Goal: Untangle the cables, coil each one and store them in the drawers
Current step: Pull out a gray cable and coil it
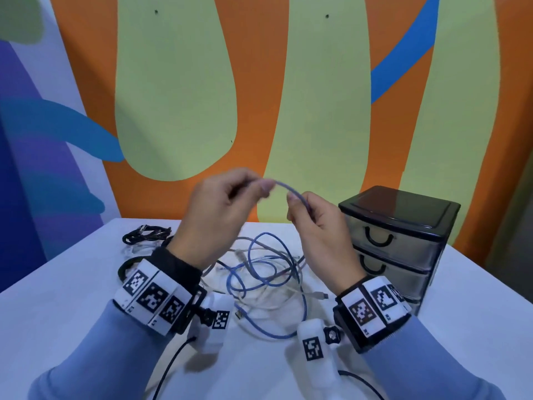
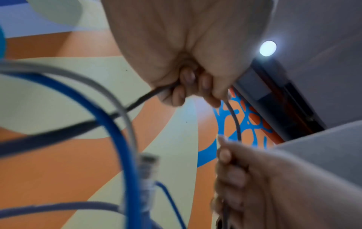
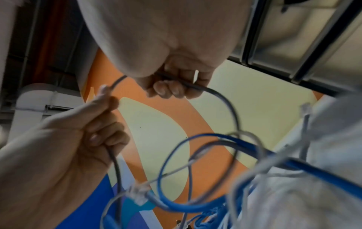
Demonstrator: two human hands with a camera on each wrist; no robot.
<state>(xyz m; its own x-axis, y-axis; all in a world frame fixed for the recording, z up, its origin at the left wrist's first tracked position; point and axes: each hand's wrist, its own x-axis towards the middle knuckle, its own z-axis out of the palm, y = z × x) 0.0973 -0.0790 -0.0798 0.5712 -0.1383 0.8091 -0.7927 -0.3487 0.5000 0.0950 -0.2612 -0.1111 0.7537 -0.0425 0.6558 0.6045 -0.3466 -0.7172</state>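
Both hands, left [image 1: 219, 215] and right [image 1: 317, 226], pinch one blue cable [image 1: 291, 192] above the tangle [image 1: 268, 278]; drawers [image 1: 403, 241] at two o'clock closed, nothing stored.

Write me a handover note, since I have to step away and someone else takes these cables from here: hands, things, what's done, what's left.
Left hand: pinches the blue cable, raised above the table.
Right hand: grips the same blue cable; a short arc spans between the hands.
Rest of the blue cable hangs into the tangle with the white cables at mid-table.
Black cable bundle lies at the far left, apart from the tangle.
Drawer unit stands to the right, its drawers shut.
Done: nothing visibly coiled or stored.
Left: free the blue cable, coil it, then the others, and put them in the drawers.
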